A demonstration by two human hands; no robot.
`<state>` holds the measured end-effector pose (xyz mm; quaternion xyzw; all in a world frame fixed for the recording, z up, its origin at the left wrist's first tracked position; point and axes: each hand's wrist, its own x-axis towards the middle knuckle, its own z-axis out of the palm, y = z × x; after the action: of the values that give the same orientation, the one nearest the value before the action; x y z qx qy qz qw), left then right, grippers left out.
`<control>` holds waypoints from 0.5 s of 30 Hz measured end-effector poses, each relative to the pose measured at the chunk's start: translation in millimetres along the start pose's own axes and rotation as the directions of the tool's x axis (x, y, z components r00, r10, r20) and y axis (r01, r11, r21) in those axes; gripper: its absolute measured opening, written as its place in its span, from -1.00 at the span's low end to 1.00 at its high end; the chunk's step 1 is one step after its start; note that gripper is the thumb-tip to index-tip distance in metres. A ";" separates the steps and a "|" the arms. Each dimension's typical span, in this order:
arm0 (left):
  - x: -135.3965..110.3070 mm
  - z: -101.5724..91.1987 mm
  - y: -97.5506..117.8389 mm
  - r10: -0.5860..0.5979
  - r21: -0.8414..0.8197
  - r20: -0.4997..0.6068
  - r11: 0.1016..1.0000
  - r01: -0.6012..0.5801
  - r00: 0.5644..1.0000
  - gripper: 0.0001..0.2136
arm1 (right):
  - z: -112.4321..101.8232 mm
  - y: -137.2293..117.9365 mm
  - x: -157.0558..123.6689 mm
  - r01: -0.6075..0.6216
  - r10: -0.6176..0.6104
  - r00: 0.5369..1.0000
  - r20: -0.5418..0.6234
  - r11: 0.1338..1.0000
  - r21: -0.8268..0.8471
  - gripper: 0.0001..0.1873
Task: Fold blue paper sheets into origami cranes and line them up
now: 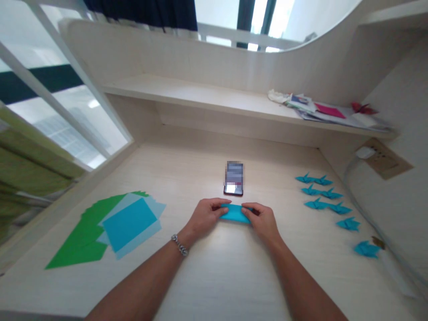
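A folded strip of blue paper [235, 214] lies flat on the desk before me. My left hand [209, 213] pinches its left end between thumb and fingers, a metal chain bracelet [179, 245] on that wrist. At the right end, my right hand [262, 217] grips the paper in the same way. Just beyond the strip is a phone [233, 178] with its screen lit and partly blurred. Several blue folded paper cranes [317, 203] stand in rows at the right.
Green paper sheets [82, 232] lie at the left, with blue sheets [130, 223] partly over them. A shelf [200, 91] crosses the back, holding papers [329, 111]. On the right wall, a cable [354, 191] runs down from a plug in an outlet [384, 158].
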<state>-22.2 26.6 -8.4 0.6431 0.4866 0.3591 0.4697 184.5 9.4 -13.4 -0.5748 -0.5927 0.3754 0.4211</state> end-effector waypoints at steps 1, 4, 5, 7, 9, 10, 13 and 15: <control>0.2 -0.3 -0.1 -0.009 -0.001 0.000 1.000 0.009 1.000 -0.73 | -0.1 0.1 0.9 -0.005 0.005 1.000 -0.006 1.000 0.003 -0.78; 1.4 -1.0 -1.4 -0.028 -0.006 -0.008 1.000 0.028 1.000 -0.73 | 0.5 0.9 3.9 -0.016 0.016 1.000 -0.001 1.000 0.017 -0.79; 1.7 -1.1 -2.0 -0.033 -0.010 -0.010 0.999 0.033 0.999 -0.74 | 0.8 1.3 4.8 -0.017 0.017 1.000 0.006 1.000 0.018 -0.79; 2.3 -0.9 -3.1 -0.046 -0.022 -0.012 0.999 0.046 0.999 -0.73 | 1.5 2.1 6.4 -0.016 0.016 1.000 0.014 1.000 0.013 -0.79; 2.8 -0.4 -3.5 -0.058 -0.031 -0.019 0.998 0.057 0.998 -0.73 | 2.3 2.3 7.6 -0.016 0.016 1.000 0.004 1.000 0.005 -0.78; 3.1 0.0 -3.4 -0.061 -0.033 -0.024 0.998 0.061 0.998 -0.73 | 2.8 2.1 8.1 -0.022 0.022 1.000 -0.001 1.000 0.004 -0.78; 5.3 0.4 -2.9 -0.058 -0.043 -0.034 0.997 0.057 0.998 -0.73 | 4.0 1.0 9.5 -0.038 0.038 0.999 -0.010 0.999 0.013 -0.78; 7.3 -0.6 -3.3 -0.055 -0.043 -0.017 0.998 0.054 0.998 -0.73 | 4.6 0.6 10.3 -0.041 0.041 0.999 -0.016 0.999 0.016 -0.79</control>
<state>-21.7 34.1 -11.3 0.6163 0.5004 0.3622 0.4884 180.6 19.9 -14.9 -0.5867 -0.5743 0.3837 0.4228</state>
